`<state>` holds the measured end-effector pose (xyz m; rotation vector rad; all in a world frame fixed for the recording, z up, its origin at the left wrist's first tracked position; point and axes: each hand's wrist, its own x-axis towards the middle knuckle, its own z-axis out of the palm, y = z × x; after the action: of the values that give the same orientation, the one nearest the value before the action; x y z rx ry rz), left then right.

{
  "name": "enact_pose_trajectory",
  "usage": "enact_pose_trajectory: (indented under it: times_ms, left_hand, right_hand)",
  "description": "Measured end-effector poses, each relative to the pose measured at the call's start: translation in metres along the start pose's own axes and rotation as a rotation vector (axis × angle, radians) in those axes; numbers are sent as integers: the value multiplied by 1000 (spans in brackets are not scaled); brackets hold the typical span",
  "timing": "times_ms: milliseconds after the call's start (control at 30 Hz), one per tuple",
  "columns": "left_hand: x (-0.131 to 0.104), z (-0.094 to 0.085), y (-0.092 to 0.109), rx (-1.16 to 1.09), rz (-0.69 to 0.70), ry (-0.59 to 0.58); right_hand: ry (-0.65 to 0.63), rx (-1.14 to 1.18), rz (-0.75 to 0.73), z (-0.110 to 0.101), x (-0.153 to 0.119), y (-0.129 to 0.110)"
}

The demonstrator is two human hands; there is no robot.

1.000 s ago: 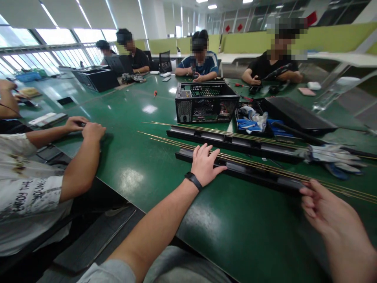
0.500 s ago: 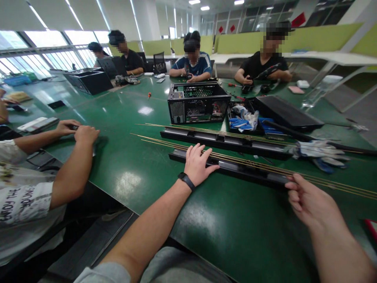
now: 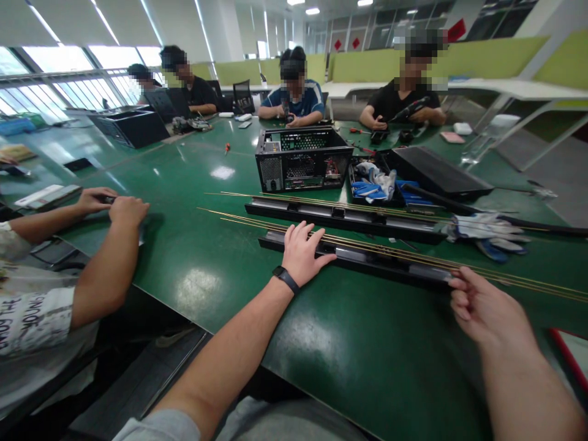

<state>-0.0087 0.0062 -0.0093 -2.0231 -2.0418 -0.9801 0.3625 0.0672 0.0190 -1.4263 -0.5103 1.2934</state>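
Observation:
My left hand (image 3: 302, 252) lies flat, fingers spread, on the left part of a long black rail (image 3: 376, 262) resting on the green table (image 3: 211, 288). My right hand (image 3: 482, 306) grips the right end of that same rail with curled fingers. Thin brass rods (image 3: 505, 278) run along the top of the rail and past its end. A second black rail (image 3: 340, 214) lies parallel just behind it.
An open black computer case (image 3: 301, 159) stands behind the rails, with blue-white gloves (image 3: 376, 180) and a flat black panel (image 3: 434, 171) to its right. More gloves (image 3: 487, 231) lie at right. A co-worker's arms (image 3: 105, 245) rest at left; other people sit across the table.
The view has drifted, so everything sits a little further left and up in the picture. Both my hands stay on the near rail in the same grip.

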Motion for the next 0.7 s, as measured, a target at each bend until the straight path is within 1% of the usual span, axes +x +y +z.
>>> enact_pose_trajectory:
  times_ms: [67,200,267,467,700]
  left_hand:
    - [0,0,0,-3,0,1]
    - [0,-1,0,-6,0,-2]
    - [1,-1,0,-6,-1,-6]
    - [1,-3,1,-5,-7,-14]
    - [4,-2,1,0,-15,-31]
  right_hand:
    - [41,27,7,-2,2,-2]
    - [123,51,-37,-6,3,-7]
    - [157,51,-31,-8,5,-11]
    - [182,42,-24,-18,11,-19]
    - [218,28,-82,-24,26,-15]
